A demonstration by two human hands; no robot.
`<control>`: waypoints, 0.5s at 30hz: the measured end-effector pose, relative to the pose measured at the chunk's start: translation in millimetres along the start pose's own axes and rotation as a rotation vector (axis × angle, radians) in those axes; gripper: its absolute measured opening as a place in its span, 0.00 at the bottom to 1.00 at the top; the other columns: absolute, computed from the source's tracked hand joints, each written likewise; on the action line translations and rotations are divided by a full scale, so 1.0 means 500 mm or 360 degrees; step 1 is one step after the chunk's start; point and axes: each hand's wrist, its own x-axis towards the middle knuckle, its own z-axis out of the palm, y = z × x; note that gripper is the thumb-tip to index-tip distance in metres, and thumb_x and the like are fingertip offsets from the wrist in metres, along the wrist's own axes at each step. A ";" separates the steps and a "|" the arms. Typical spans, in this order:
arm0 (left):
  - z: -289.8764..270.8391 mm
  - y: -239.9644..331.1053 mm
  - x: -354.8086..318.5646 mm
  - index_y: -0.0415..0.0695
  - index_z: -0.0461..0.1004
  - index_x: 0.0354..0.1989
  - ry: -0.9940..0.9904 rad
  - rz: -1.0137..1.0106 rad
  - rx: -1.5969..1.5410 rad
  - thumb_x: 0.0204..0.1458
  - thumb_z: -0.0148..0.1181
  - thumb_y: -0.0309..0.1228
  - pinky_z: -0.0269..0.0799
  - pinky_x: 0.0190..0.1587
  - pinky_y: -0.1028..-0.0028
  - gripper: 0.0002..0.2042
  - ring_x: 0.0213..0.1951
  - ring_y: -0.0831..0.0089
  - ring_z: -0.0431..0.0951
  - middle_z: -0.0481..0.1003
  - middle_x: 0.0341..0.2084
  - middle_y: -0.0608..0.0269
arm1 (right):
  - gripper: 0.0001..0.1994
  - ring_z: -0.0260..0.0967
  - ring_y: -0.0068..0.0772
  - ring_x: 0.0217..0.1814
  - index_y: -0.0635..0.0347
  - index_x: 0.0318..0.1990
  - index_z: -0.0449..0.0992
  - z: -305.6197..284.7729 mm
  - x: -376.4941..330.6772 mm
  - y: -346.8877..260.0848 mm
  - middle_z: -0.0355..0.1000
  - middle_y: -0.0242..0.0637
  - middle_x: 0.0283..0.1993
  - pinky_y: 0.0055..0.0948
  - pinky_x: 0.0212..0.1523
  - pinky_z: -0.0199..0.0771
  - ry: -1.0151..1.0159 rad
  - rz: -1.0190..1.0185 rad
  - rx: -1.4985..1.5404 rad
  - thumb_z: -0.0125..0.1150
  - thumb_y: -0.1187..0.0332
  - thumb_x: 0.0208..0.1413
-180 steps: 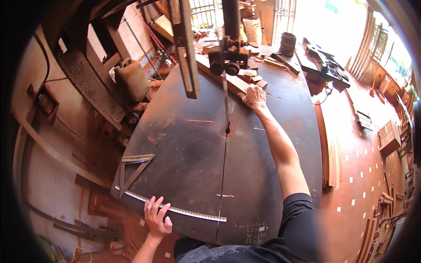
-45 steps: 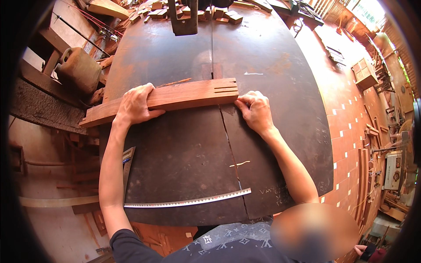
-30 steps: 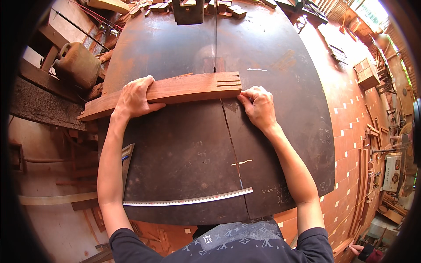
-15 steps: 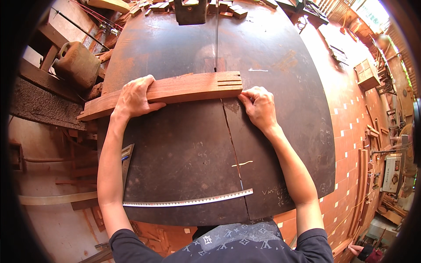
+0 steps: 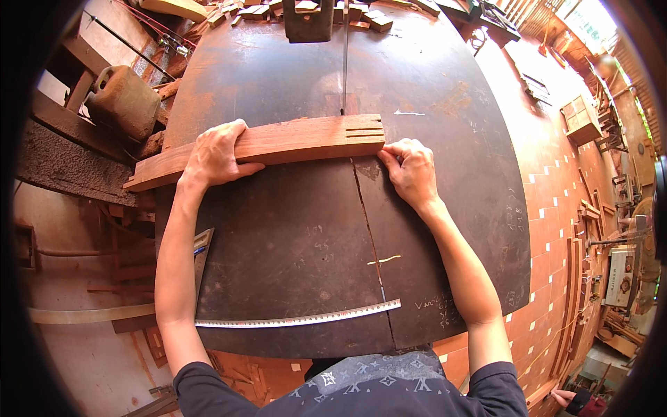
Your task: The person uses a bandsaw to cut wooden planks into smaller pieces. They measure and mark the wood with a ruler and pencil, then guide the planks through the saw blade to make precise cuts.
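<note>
A reddish-brown wooden beam lies across the dark metal saw table, slightly curved, with slots cut into its right end. My left hand is wrapped over the beam left of its middle, thumb along the near side. At the beam's right end, my right hand is closed, its thumb and fingers pinching at the near corner; the exact contact is partly hidden. Just beyond the beam stands the thin saw blade, upright below a dark guide block. The beam looks very close to the blade.
A white ruler strip runs along the table's near edge. Left of it, a set square is partly behind my forearm. Small wood offcuts lie at the far edge. A dusty jerrycan stands left; another person's hand shows lower right.
</note>
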 end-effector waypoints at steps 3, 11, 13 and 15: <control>0.000 0.000 0.001 0.43 0.73 0.43 -0.0003 0.0001 0.0000 0.43 0.86 0.47 0.80 0.50 0.54 0.30 0.42 0.47 0.85 0.82 0.35 0.50 | 0.05 0.80 0.50 0.44 0.62 0.40 0.90 0.001 -0.001 0.001 0.85 0.44 0.38 0.45 0.52 0.79 0.0011 -0.0009 -0.0016 0.76 0.71 0.58; 0.000 -0.002 0.000 0.42 0.73 0.44 0.0022 0.0038 0.0002 0.42 0.86 0.48 0.80 0.49 0.53 0.31 0.43 0.46 0.84 0.82 0.36 0.49 | 0.06 0.80 0.50 0.44 0.62 0.40 0.90 0.004 0.000 0.001 0.85 0.45 0.38 0.45 0.52 0.80 0.0030 -0.0016 -0.0020 0.77 0.71 0.58; 0.002 -0.005 0.000 0.42 0.73 0.44 0.0029 0.0044 0.0010 0.42 0.86 0.48 0.80 0.50 0.53 0.31 0.43 0.46 0.84 0.82 0.36 0.49 | 0.06 0.81 0.50 0.44 0.62 0.40 0.90 0.005 -0.001 0.003 0.85 0.45 0.38 0.45 0.52 0.80 0.0031 -0.0020 -0.0021 0.77 0.71 0.58; 0.003 -0.007 0.000 0.42 0.73 0.44 0.0032 0.0045 0.0017 0.43 0.86 0.49 0.80 0.50 0.53 0.32 0.43 0.46 0.84 0.82 0.36 0.49 | 0.06 0.81 0.50 0.45 0.62 0.40 0.90 0.005 0.000 0.006 0.85 0.46 0.39 0.45 0.52 0.80 0.0030 -0.0028 -0.0021 0.77 0.71 0.58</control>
